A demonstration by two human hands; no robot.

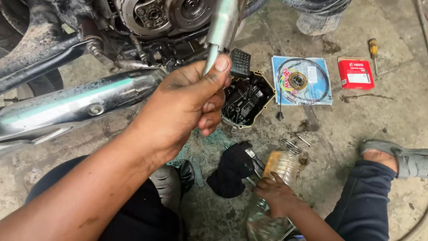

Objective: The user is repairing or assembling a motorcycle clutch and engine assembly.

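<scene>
The left hand (187,105) is closed in a fist around the handle of a metal tool (220,31), thumb pressed along its shaft; the tool rises from the fist toward the open engine side (165,15) of a motorcycle at the top of the view. The right hand (276,194) lies lower, fingers curled over a clear plastic bottle (278,167) of yellowish liquid that lies on the concrete floor (347,129); its grip is loose, and how tightly it holds cannot be told. Just beside the bottle a black rag (229,169) is bunched on the floor, with a few bolts (296,142) scattered near it. A black engine cover (247,100) lies open-side up behind the left hand's knuckles. To its right sit a flat blue packet with a coiled cable (302,80) and a small red box (355,73), with a yellow-handled screwdriver (373,51) just beyond. The chrome exhaust pipe (76,105) runs along the left. A foot in a grey sandal (399,156) rests at the right edge.
</scene>
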